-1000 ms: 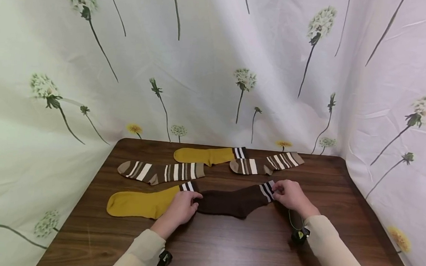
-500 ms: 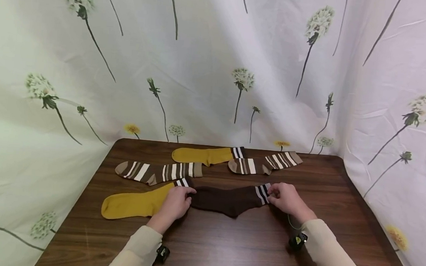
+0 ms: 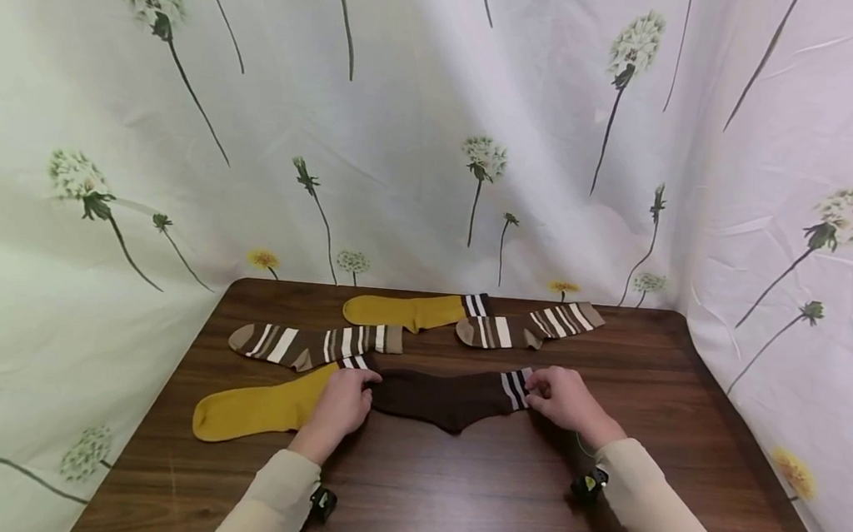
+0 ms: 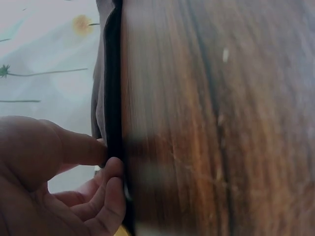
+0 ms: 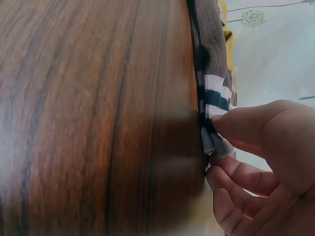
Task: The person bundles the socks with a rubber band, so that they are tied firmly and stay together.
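Note:
A dark brown sock (image 3: pixel 427 395) with a white-striped cuff lies stretched sideways on the table, its toe to the left. My left hand (image 3: pixel 341 400) pinches the toe end between thumb and fingers, as the left wrist view shows, and hides the tip. At the cuff, my right hand (image 3: pixel 566 401) pinches the edge; in the right wrist view the thumb sits on the striped cuff (image 5: pixel 215 98). Beside and partly behind my left hand lies a mustard yellow sock (image 3: pixel 257 410), its dark cuff with white stripes close to the brown toe.
Behind these lie a brown and white striped sock (image 3: pixel 276 343) at left, a second yellow sock (image 3: pixel 404 311) at back centre, and another striped sock (image 3: pixel 496 332) to its right. The wooden table (image 3: pixel 423 500) ends against a white dandelion-print cloth (image 3: pixel 400 214).
Both hands have shifted left, drawing the brown sock with them. The brown toe now lies closer over the front yellow sock's cuff. The view has also turned slightly.

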`<state>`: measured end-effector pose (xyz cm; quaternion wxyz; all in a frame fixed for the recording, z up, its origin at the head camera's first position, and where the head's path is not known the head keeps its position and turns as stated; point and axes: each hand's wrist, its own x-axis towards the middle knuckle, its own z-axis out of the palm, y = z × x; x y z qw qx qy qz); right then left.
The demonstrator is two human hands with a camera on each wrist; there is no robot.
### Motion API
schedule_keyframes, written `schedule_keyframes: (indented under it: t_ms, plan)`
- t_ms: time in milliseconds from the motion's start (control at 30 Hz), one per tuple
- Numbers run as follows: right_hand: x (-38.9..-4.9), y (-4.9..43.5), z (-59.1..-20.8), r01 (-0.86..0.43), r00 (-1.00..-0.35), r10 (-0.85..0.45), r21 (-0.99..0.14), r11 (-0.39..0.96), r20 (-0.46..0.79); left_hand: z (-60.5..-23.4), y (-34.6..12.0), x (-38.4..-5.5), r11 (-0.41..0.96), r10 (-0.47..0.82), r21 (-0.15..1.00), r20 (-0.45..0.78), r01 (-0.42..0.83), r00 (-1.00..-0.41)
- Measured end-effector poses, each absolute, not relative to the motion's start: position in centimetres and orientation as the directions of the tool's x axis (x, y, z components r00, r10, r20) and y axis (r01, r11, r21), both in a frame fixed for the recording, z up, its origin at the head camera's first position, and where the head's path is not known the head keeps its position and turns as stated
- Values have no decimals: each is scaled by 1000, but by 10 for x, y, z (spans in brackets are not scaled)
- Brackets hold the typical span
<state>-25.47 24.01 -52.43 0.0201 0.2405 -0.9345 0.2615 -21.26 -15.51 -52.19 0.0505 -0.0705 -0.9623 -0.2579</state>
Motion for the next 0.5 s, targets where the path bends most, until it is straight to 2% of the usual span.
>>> schedule_keyframes:
  t_ms: [500]
  plan:
    - [-258, 232, -526, -468, -878, -451, -484, 740, 160, -522, -162, -211, 867, 71, 480, 147, 134, -987]
